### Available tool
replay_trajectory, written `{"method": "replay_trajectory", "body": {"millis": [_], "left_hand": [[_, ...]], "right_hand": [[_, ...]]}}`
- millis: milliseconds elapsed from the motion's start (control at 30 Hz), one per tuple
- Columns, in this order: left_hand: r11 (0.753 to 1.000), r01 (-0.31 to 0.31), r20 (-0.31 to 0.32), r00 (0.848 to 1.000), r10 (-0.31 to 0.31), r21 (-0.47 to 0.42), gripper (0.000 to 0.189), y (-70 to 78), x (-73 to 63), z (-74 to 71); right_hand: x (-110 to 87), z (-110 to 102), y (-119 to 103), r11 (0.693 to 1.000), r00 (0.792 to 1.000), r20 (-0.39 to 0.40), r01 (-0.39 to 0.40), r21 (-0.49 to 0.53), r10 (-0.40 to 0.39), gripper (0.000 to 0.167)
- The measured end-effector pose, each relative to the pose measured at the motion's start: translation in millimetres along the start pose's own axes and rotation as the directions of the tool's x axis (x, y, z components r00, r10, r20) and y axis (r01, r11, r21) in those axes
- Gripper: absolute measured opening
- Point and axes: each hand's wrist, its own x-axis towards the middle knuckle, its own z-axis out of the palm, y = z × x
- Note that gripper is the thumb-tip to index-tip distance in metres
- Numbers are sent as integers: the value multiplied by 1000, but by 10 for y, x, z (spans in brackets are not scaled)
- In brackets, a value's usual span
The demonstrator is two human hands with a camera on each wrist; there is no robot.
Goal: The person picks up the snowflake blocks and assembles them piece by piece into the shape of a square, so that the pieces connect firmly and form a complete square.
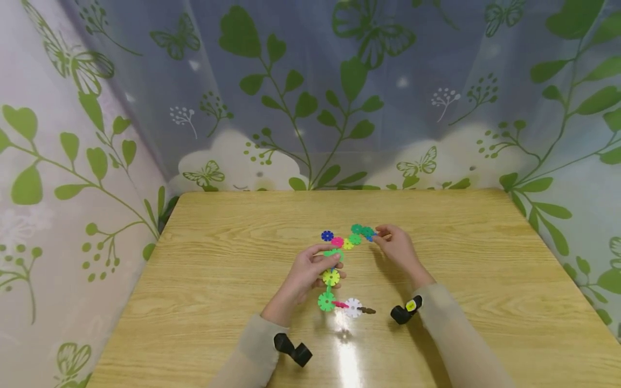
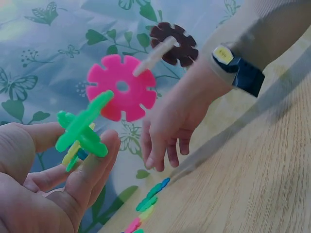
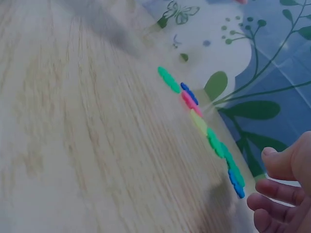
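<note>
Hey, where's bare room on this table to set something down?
The table is bare left of the left hand, out to the patterned cloth, and right of the right hand. The middle is crowded: a row of discs runs from beyond the left hand toward the right, and the left hand holds linked discs above the nearer middle.

Colourful notched-disc chain (image 1: 331,283), held raised, flat discs (image 1: 355,239) nearby

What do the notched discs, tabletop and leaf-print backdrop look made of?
Notched discs: probably moulded plastic, smooth-looking and evenly coloured.
Tabletop: wood or wood-look laminate, glossy; grain shows and light glares.
Backdrop: cloth or plastic sheet, slightly shiny; folds show, weave doesn't.
</note>
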Motion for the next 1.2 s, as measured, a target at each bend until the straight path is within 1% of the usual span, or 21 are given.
{"method": "replay_trajectory", "body": {"millis": [167,233,300,333,400,500,567,633,833,1000,1200], "left_hand": [[1000,3,2,1000,-3,-6,44,9,3,11],[1000,1,2,1000,-1,-10,45,4,5,17],[1000,-2,2,1000,2,-15,46,2,3,19],[1000,-5,1,1000,5,-14,45,27,-16,33],[1000,-9,-2,1000,8,-15,45,18,-11,34],[1000,-6,-8,1000,6,-15,44,18,-10,34],[1000,-5,-8,1000,4,-18,44,-3,10,24],[1000,-6,-6,1000,6,-19,44,5,8,25],[1000,-21,-9,1000,21,-24,46,12,10,23],[999,-32,-32,999,31,-33,49,10,15,19],[996,-48,-78,996,43,-70,52,8,31,-10]], "right_hand": [[104,39,41,1000,999,42,3,-12,-2,38],[142,60,55,999,999,46,15,-36,-14,39],[181,88,61,997,998,47,34,-74,-30,39],[199,103,63,994,998,50,46,-97,-41,40],[228,137,62,986,997,57,57,-157,-49,42],[261,177,66,969,997,74,48,-243,-31,46],[269,191,66,959,997,78,29,-282,-7,46],[275,198,72,954,997,73,23,-300,-1,43],[271,206,65,956,999,42,28,-293,-16,28],[252,194,93,959,998,10,58,-277,-58,23],[189,156,107,984,992,-83,82,-155,-96,19]]}}
